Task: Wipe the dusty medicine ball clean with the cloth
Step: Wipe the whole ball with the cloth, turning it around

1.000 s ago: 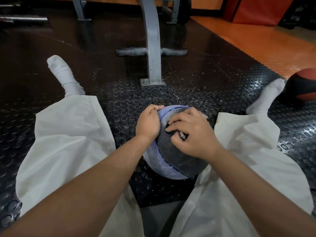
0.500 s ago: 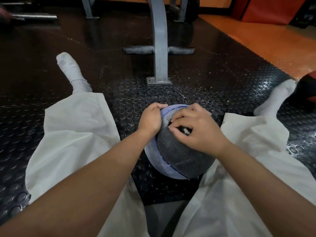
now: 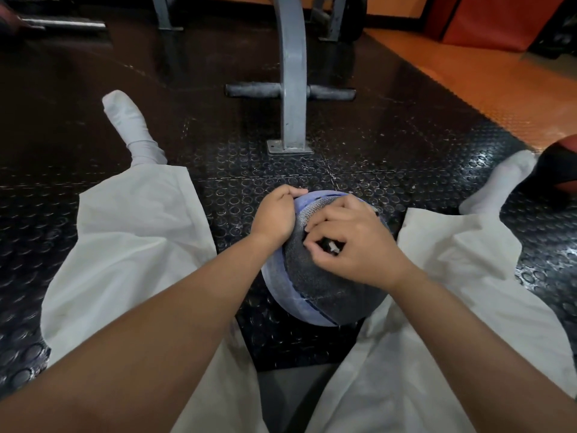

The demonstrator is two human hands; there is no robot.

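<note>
**Ball hemmed in between the knees, open mat ahead**

The medicine ball point(image 3: 315, 285) sits on the black studded mat point(image 3: 390, 170), down between the person's spread legs. On the right it is tight: the right trouser leg point(image 3: 462, 264) lies against the ball's side. On the left there is room, with a strip of bare mat between the ball and the left trouser leg point(image 3: 131, 239). Straight ahead the mat runs open as far as the bolted foot plate point(image 3: 288, 149) of a grey steel upright point(image 3: 293, 57), whose crossbar point(image 3: 249, 90) sticks out to both sides. Far right, the mat ends at an orange floor point(image 3: 499, 89), and a red and black ball point(image 3: 562, 164) rests just beside the right sock point(image 3: 499, 185).

As for heading, a round ball has no long axis. Its seam curves from the far top down to the near underside. The blue panel faces left and the dark grey textured panel faces up towards the camera.

The left hand point(image 3: 276, 215) clamps the upper left, fingers curled over the blue panel. The right hand point(image 3: 352, 242) is on top of the dark panel, its fingers bunched narrow and pinching a small pale scrap, the cloth point(image 3: 332, 246). Most of the cloth is hidden under the hand.
</note>
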